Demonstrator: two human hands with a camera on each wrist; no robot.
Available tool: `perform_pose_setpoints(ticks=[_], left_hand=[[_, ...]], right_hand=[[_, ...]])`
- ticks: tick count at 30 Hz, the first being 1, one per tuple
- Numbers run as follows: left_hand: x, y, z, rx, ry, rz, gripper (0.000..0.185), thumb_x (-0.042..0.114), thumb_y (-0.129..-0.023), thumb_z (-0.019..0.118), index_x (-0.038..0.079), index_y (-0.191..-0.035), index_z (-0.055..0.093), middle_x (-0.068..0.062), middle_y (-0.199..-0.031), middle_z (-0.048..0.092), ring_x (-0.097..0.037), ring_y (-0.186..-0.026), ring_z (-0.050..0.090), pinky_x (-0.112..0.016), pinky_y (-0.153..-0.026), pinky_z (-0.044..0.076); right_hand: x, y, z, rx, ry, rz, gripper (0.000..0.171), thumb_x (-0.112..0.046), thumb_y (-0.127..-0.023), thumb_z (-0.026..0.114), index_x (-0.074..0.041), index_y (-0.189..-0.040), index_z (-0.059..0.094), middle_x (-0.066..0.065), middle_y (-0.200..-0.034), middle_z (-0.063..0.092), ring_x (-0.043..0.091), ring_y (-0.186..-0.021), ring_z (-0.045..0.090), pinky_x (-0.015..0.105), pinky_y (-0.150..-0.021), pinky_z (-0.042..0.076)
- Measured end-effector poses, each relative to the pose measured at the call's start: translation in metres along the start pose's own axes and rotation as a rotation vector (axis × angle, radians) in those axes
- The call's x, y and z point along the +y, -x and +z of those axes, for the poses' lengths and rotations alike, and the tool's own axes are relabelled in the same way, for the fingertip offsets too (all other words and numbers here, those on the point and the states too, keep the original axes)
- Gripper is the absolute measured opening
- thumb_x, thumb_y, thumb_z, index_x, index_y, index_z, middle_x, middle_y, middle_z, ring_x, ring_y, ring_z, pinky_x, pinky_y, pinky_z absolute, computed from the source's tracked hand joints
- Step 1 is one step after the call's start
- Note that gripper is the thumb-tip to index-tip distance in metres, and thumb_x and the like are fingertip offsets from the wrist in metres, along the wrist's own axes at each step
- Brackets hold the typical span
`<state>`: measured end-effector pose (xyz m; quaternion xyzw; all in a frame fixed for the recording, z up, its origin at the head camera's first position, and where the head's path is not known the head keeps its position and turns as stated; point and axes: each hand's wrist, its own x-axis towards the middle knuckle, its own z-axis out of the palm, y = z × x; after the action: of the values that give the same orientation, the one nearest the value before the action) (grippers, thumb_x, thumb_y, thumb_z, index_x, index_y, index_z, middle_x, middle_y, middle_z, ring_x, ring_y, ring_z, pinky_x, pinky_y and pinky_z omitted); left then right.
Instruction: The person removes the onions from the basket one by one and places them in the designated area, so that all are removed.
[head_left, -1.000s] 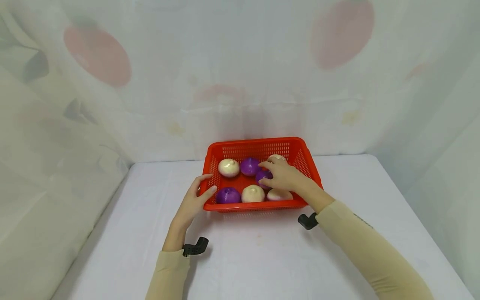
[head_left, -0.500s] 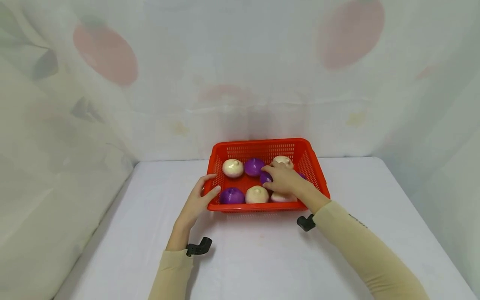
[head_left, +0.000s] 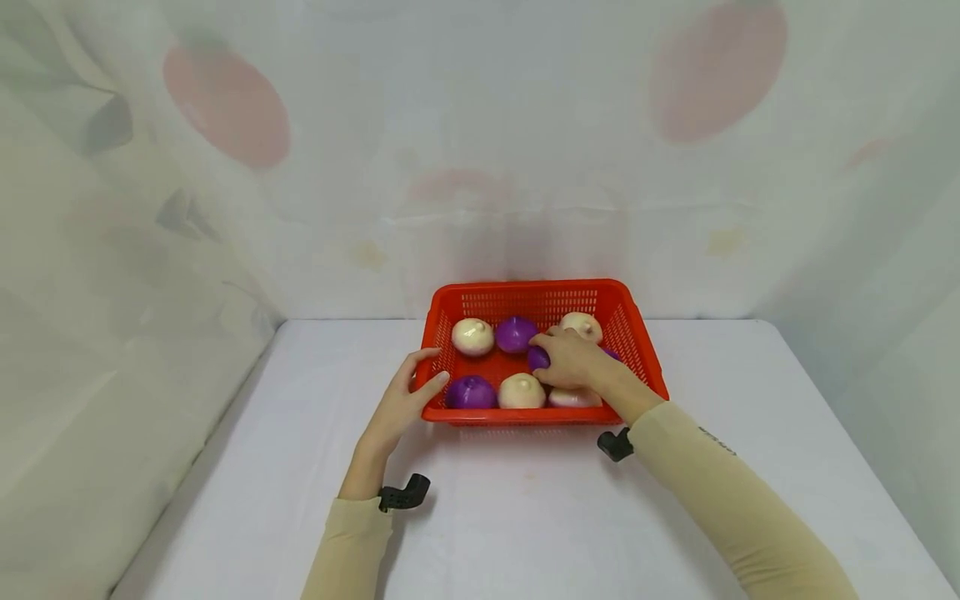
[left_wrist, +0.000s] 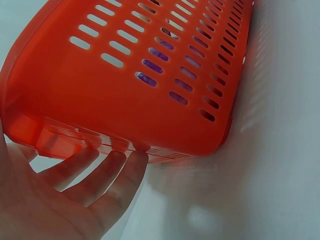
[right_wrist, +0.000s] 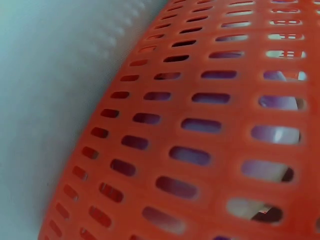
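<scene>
White cloth (head_left: 510,517) spreads beneath the work. Relaxed and uncurled, the left hand (head_left: 397,406) rests its fingers against one end of a red slotted basket (head_left: 525,416), probably steadying it. Inside, the right hand (head_left: 576,360) curls round a purple onion (head_left: 537,358), seemingly to secure its smooth round body. A white onion (head_left: 581,325) sits just beyond that hand; farther off hangs a strawberry-print backdrop (head_left: 480,108).

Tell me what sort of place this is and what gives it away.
Probably a small staged recording booth: printed sheeting hangs like a backdrop at the back and sides, a plain white table fills the space, and a black wrist camera sits on each arm.
</scene>
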<state>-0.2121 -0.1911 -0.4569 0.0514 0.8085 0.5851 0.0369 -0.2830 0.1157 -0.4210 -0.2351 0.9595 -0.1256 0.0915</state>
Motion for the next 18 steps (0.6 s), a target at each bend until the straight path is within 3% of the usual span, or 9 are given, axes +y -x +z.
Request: perform_pose_setpoints(ticks=[11,18], left_hand=[[0.004,-0.001,0.000,0.001,0.008,-0.006,0.062,0.046,-0.096,0.068,0.022,-0.148,0.045,-0.013,-0.152,0.044,-0.032,-0.134,0.048,-0.056,-0.106,0.043],[0.003,-0.003,0.002,-0.004,0.016,0.011,0.065,0.051,-0.094,0.069,0.023,-0.148,0.046,-0.012,-0.151,0.045,-0.031,-0.134,0.047,-0.057,-0.106,0.043]], right_hand=[[-0.004,0.007,-0.008,0.056,0.024,-0.025,0.056,-0.037,-0.086,0.074,-0.016,-0.137,0.064,0.014,-0.134,0.056,0.035,-0.120,0.052,0.055,-0.104,0.043],[-0.008,0.021,-0.023,0.098,0.046,-0.039,0.053,-0.033,-0.086,0.074,-0.016,-0.135,0.065,0.015,-0.136,0.055,0.036,-0.127,0.045,0.051,-0.101,0.048]])
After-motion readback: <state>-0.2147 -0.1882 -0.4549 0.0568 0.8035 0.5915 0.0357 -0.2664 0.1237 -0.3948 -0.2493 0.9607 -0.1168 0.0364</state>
